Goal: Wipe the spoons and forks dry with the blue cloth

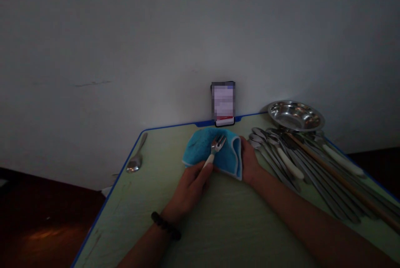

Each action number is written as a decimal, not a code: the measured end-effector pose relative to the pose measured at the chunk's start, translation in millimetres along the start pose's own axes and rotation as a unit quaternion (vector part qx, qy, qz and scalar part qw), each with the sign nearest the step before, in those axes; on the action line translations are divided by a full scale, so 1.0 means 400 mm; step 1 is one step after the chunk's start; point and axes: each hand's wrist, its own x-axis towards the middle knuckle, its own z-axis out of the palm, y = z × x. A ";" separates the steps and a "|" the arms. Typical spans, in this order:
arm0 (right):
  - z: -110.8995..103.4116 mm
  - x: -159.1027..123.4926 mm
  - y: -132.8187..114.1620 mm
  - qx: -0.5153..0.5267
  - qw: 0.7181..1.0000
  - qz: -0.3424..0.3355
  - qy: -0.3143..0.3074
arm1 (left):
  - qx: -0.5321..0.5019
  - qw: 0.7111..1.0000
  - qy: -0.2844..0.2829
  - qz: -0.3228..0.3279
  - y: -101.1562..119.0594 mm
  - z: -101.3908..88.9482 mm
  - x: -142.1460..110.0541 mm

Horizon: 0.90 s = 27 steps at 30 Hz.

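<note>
wall [156, 31]: pale grey, beyond the cloth [198, 147]; dark scratch [93, 83] on it, well off to the cloth's left.
surface [162, 197]: light green with blue edging, under and around the cloth; its far edge runs along the wall. Dim light throughout.
floor [37, 226]: dark reddish brown, low and well left of the cloth, lit patch on it.
pile [325, 184]: metal cutlery, right of the cloth, pieces overlapping, roughly parallel; spoon bowls at the far end, nearest the cloth. Two white handles and one brown stick [337, 176] among them. Exact count: can't tell.
bowl [317, 121]: shiny steel, beyond and right of the cloth, at the far end of the pile, by the wall.
cloth: blue, pale border, folded over at its right side, held in front of the phone [224, 103].
right hand [250, 162]: gripping the cloth's right edge; fingers mostly hidden behind it.
left hand [193, 182]: at the cloth's near edge, thumb and fingers pinching the fork [215, 147] by its pale handle.
phone: upright beyond the cloth, leaning on the wall; screen blurred.
spoon [135, 160]: metal, alone, left of the cloth, near the surface's left edge, bowl end toward the wearer.
fork: in front of the cloth, metal tines up, pointing away; contact with cloth unclear.
bracelet [165, 226]: dark beads, left wrist, nearer than the cloth.
</note>
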 end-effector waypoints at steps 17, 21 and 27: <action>0.004 0.005 0.041 -0.120 0.982 -0.139 0.043 | 0.060 0.997 -0.020 0.042 -0.015 0.005 0.007; 0.002 0.010 0.050 -0.164 0.970 -0.159 0.088 | 0.065 0.997 -0.032 0.034 -0.008 0.006 0.005; -0.003 0.007 0.046 -0.211 0.960 -0.166 0.078 | 0.018 1.000 -0.024 0.006 -0.007 0.004 0.006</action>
